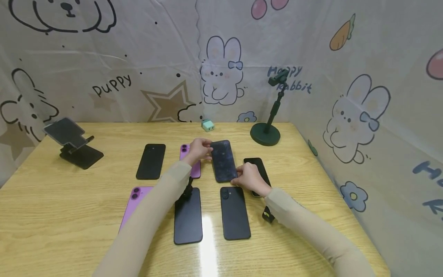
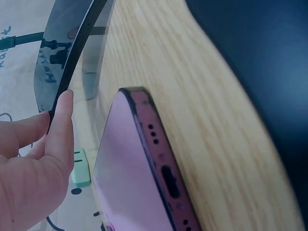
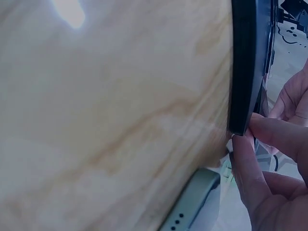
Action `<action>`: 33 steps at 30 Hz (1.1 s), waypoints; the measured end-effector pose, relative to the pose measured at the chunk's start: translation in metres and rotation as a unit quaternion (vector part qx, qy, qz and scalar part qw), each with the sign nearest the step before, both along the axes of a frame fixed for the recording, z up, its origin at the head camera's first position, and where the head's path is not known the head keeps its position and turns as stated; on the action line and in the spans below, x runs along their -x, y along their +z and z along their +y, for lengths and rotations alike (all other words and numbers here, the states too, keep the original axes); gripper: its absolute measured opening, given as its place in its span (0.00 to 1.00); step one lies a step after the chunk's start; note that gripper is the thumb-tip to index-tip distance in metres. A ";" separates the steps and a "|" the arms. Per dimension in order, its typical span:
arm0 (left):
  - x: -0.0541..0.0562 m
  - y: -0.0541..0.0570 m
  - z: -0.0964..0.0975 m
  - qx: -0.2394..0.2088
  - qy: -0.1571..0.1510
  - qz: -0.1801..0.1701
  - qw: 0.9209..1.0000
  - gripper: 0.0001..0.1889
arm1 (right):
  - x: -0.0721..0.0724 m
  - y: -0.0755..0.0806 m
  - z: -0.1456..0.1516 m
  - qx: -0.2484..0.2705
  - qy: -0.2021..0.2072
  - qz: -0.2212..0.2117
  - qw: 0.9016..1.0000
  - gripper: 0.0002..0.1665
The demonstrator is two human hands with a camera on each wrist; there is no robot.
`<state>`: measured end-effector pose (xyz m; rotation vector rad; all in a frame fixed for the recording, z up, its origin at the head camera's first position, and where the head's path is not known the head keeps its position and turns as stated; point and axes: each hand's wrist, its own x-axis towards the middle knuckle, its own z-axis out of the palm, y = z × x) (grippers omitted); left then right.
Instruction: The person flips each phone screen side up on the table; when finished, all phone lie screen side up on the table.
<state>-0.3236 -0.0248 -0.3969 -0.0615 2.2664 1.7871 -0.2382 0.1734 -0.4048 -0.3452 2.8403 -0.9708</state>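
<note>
My left hand (image 1: 199, 149) pinches the upper left corner of a dark phone (image 1: 223, 161). Its glossy side reflects the black stand in the left wrist view, where fingers and thumb of the left hand (image 2: 41, 149) grip the edge. At the lower right corner, the right hand (image 1: 252, 178) pinches the same phone between thumb and fingers. Partly under the left hand lies a purple phone (image 1: 195, 169), its port end showing in the left wrist view. Beneath the right wrist is another black-faced phone (image 1: 262, 171), partly covered; a green-edged phone (image 3: 195, 199) shows in the right wrist view.
Two black phones (image 1: 188, 227) (image 1: 236, 215) lie nearer, a purple phone (image 1: 133, 202) under the left sleeve and a black phone (image 1: 151, 161) further left. A folding stand (image 1: 79, 148), a green charger plug (image 1: 208, 125) and a round-based stand (image 1: 265, 134) stand behind. Printed cloth (image 1: 155, 57) borders the table.
</note>
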 end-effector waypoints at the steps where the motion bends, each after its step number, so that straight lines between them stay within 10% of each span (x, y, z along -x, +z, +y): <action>1: 0.000 0.000 0.000 0.002 -0.001 0.001 1.000 0.22 | 0.000 0.000 0.000 -0.002 -0.001 0.003 1.000 0.09; 7: 0.000 0.002 0.001 0.014 -0.003 -0.002 1.000 0.23 | 0.000 0.001 -0.001 -0.007 -0.005 0.009 1.000 0.19; 33: 0.000 0.006 0.006 0.049 -0.006 0.014 0.999 0.24 | -0.002 0.005 -0.010 -0.019 -0.053 -0.010 0.998 0.08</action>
